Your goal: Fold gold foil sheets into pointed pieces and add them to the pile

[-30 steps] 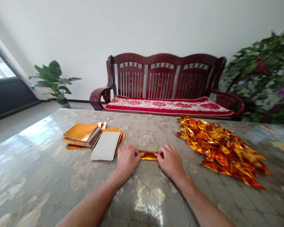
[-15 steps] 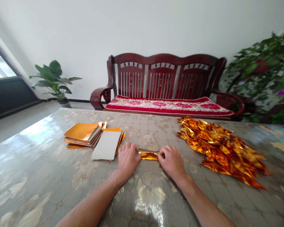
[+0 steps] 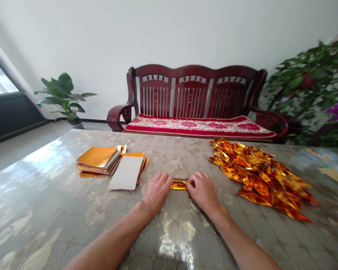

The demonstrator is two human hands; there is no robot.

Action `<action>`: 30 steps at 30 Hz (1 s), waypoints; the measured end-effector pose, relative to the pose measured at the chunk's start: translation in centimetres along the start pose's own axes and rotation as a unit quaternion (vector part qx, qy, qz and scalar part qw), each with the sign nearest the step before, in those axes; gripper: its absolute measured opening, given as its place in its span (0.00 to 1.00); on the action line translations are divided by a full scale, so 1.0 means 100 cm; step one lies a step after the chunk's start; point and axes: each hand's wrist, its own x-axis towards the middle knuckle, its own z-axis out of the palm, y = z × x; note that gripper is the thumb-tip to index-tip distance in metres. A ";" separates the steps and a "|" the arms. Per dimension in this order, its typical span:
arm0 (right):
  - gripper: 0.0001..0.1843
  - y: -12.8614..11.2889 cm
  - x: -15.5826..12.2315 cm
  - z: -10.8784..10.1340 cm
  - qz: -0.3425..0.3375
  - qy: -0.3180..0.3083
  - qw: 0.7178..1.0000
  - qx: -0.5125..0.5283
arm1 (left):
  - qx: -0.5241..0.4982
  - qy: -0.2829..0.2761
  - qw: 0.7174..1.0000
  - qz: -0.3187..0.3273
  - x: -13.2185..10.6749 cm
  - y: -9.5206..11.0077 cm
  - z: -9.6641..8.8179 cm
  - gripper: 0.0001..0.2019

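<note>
A narrow folded strip of gold foil paper [image 3: 179, 185] lies on the glossy patterned table [image 3: 45, 210] in front of me. My left hand [image 3: 158, 192] presses on its left end with curled fingers. On the right end rests my right hand [image 3: 203, 190], fingers bent down over the paper. Only a short piece of the strip shows between the two hands. A stack of flat gold sheets [image 3: 99, 160] lies to the left, with a second stack topped by a white-backed sheet [image 3: 127, 173] beside it.
A large heap of folded gold foil pieces [image 3: 263, 176] covers the table's right side. Behind the table stands a dark red wooden bench [image 3: 194, 99] with a red cushion. Potted plants stand at the left [image 3: 62, 96] and right [image 3: 312, 86].
My left hand has slid right along the strip toward my right hand, so less gold paper shows between them. My right hand has hardly moved.
</note>
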 end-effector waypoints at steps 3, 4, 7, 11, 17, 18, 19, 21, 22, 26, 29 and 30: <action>0.08 0.000 0.000 0.000 -0.001 0.004 1.000 -0.002 | -0.036 -0.033 0.995 0.083 0.000 -0.003 -0.002 0.04; 0.07 0.000 -0.001 0.000 -0.001 0.006 1.000 -0.003 | -0.052 -0.042 0.992 0.108 0.000 -0.003 -0.004 0.05; 0.07 0.000 -0.001 0.001 -0.005 0.008 1.000 -0.005 | -0.105 -0.058 0.978 0.169 0.000 -0.001 -0.012 0.13; 0.07 0.000 0.000 0.002 -0.009 0.015 1.000 -0.003 | -0.138 -0.058 0.974 0.170 -0.004 0.005 -0.015 0.20; 0.06 0.011 -0.001 0.005 0.007 0.054 0.997 0.060 | -0.095 -0.073 0.986 0.115 -0.015 0.013 -0.008 0.24; 0.06 0.012 -0.002 0.004 0.004 0.068 0.994 0.082 | -0.087 -0.072 0.988 0.109 -0.017 0.014 -0.007 0.24; 0.06 0.012 -0.004 0.003 -0.008 0.080 0.991 0.105 | -0.080 -0.070 0.989 0.104 -0.018 0.016 -0.008 0.24; 0.08 0.008 -0.010 0.001 -0.058 0.083 0.984 0.149 | -0.067 -0.065 0.991 0.094 -0.019 0.020 -0.008 0.24; 0.10 0.005 -0.014 -0.001 -0.091 0.073 0.979 0.166 | -0.063 -0.062 0.992 0.088 -0.020 0.021 -0.009 0.25; 0.17 -0.015 -0.031 -0.004 -0.168 -0.001 0.973 0.161 | -0.063 -0.053 0.994 0.078 -0.020 0.025 -0.008 0.25; 0.23 -0.025 -0.039 -0.003 -0.167 -0.066 0.979 0.098 | -0.074 -0.054 0.992 0.086 -0.020 0.024 -0.007 0.24; 0.26 -0.027 -0.040 -0.003 -0.166 -0.086 0.979 0.077 | -0.074 -0.057 0.992 0.088 -0.020 0.023 -0.008 0.25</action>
